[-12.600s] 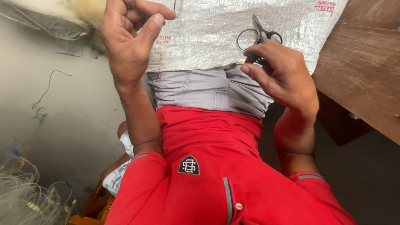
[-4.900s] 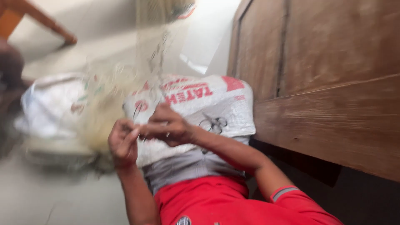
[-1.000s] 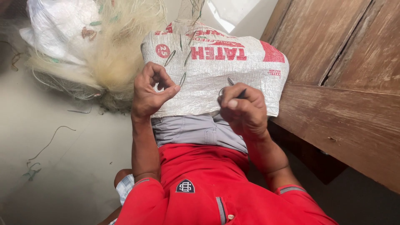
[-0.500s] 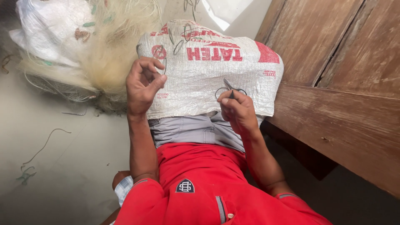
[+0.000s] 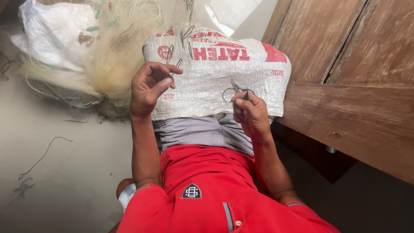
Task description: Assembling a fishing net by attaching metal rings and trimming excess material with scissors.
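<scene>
Now the right hand (image 5: 252,116), at three o'clock on the woven sack (image 5: 215,73), had lowered its clamped scissors (image 5: 236,89) onto it. The left hand (image 5: 148,86) stayed at nine o'clock, fingers pinched together on a thin strand (image 5: 174,69).

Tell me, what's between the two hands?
In the head view, only the woven white sack on the lap lies between the left hand and the right hand, which holds scissors.

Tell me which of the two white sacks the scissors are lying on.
The sack spread over the person's lap, with red print, under the scissors that the right hand touches. The other sack lies crumpled on the floor by the pale netting.
</scene>
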